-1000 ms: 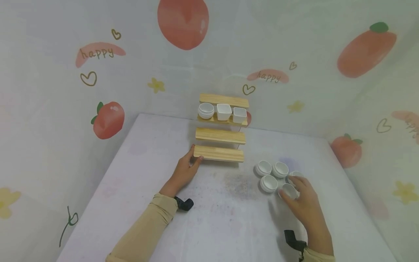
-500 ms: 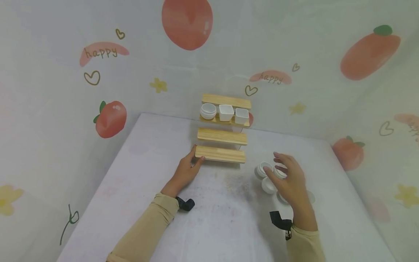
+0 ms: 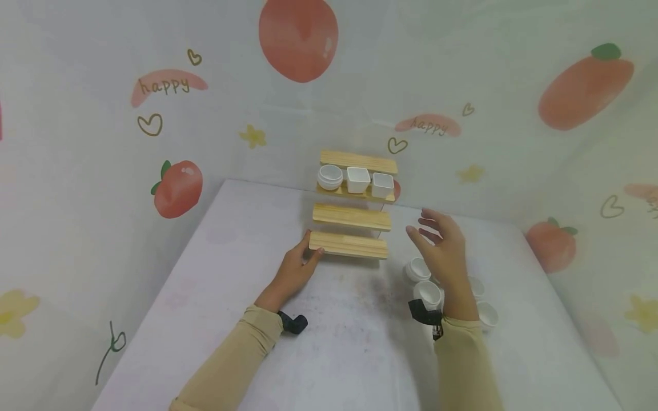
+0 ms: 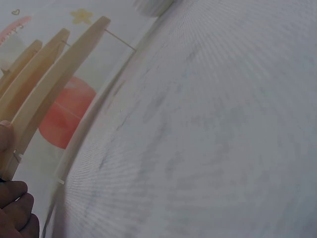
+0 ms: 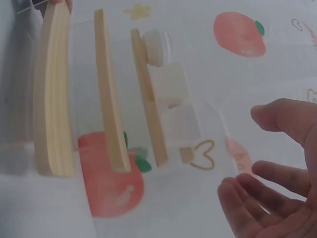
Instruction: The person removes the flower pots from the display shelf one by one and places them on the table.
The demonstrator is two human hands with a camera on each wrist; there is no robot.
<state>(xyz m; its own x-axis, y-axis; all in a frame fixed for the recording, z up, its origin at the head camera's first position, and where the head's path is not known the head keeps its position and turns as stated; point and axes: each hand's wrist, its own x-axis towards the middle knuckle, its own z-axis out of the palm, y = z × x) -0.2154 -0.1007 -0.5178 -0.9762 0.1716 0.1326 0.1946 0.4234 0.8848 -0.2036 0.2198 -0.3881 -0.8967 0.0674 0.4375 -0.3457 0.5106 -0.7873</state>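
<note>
A tiered wooden rack (image 3: 352,217) with pale boards stands at the back of the table. My left hand (image 3: 295,268) grips the left end of its lowest board, thumb at the front edge. In the left wrist view the thumb (image 4: 5,136) lies on the wood. My right hand (image 3: 446,245) hovers right of the rack, fingers loosely spread and holding nothing. On an upper board sit a round white cup (image 3: 330,177) and two square white cups, one in the middle (image 3: 357,180) and one at the right (image 3: 382,185).
Round white cups stand on the table around my right forearm: two on its left, one behind (image 3: 418,269) and one in front (image 3: 428,293), and two on its right (image 3: 487,314). Hand and forearm hide part of the group. A printed cloth wall (image 3: 308,125) rises behind the rack.
My right hand has risen off the white cups and moved forward and left toward the rack, empty. Cups right of the forearm have come into sight. My left hand keeps its grip.
</note>
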